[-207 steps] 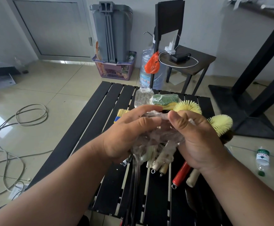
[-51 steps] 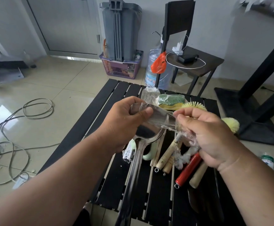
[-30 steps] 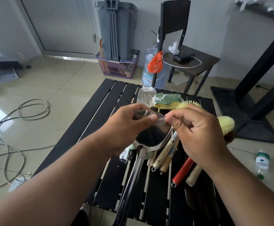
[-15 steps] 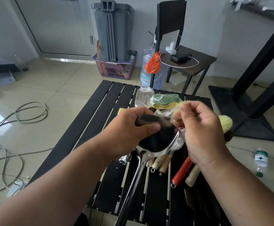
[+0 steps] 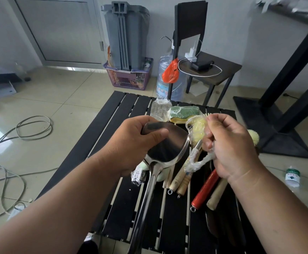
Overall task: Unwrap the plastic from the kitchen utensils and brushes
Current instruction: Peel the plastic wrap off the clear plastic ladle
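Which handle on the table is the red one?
The red handle, lying nearest the right hand with a metal ring at its end. The handles beside it are pale wood, like the wooden handle touching it.

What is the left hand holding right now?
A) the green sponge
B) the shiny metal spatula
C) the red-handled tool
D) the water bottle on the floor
B: the left hand grips the blade of the metal spatula, lifted above the black slatted table, while the right hand pinches the clear plastic wrap beside it.
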